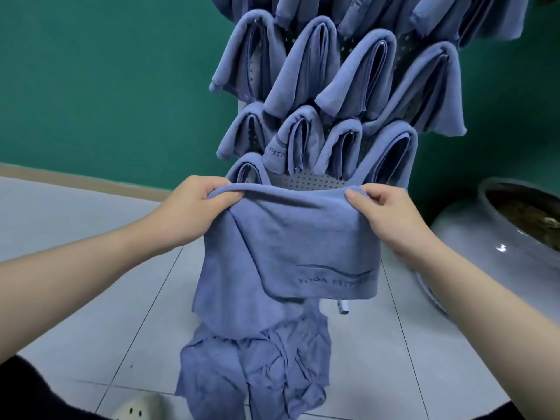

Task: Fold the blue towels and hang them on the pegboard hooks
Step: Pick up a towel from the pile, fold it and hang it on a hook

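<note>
Held up at chest height before the rack: a folded blue towel (303, 237), soft napped cloth with a stitched wave line and partly legible lettering near its lower hem, front flap doubled over a longer layer that hangs behind and to the left. Pinched at the top fold's left corner by the left hand (194, 207), thumb over the front, fingers curled behind the cloth; gripped at the right corner by the right hand (385, 213), thumb pressed on the front face, fingers curled round the edge. Top fold stretched nearly level between the two hands, just below a bare strip of perforated grey pegboard (312, 180). Above that strip, rows of hung towels (333, 74), each draped in a narrow loop and crowded edge to edge, leaving only the small exposed patch of board. Directly beneath the held cloth, a crumpled pile of blue towels (257, 368) on the pale tiled floor (91, 313), with open tile to the left and right of it. Close on the right, a rounded glossy grey pot (491, 247), its rim near the right forearm. Behind, a green wall (106, 86) with a tan skirting edge. At bottom left, the toe of a pale perforated clog (136, 407) beside a dark trouser leg.
</note>
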Tool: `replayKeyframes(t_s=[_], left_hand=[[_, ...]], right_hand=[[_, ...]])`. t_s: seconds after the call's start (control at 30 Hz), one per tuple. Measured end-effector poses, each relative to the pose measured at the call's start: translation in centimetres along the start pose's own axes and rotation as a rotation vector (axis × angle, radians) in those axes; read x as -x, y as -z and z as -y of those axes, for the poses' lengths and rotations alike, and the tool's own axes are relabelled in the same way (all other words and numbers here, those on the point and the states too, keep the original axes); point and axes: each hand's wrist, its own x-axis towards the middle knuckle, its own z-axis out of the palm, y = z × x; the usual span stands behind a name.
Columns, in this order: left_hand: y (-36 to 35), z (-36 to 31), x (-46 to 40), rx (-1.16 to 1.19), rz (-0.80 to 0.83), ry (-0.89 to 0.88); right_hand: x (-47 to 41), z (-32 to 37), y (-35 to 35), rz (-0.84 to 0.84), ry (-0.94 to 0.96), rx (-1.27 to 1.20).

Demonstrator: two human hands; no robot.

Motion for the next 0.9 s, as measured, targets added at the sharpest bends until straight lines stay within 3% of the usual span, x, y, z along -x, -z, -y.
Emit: replayKeyframes(t_s=[0.13,0.4,0.63,0.8,0.9], left_hand=[[-0.6,-0.6,-0.3,0.136,0.076,0.052],[0.5,0.3,-1.1,-0.056,0.386,-0.064],[0.0,0.9,-1.1,-0.038,0.214,-0.096],[-0.2,1.1,-1.3,-0.096,-0.092,-0.128],[-0.2,0.6,-1.3,-0.07,-0.179,-0.052]], right_hand=[[-0.3,-0.4,0.6,0.033,0.029,0.145],[-1.7,-1.7,2.4,-0.021,-0.038,0.124],[-1.8,-2.9,2.2,0.014,-0.086,0.089],[-1.5,-3.1,1.8,0.051,-0.073,0.047],[-1.0,-2.6,1.0,0.069,-0.065,-0.001]])
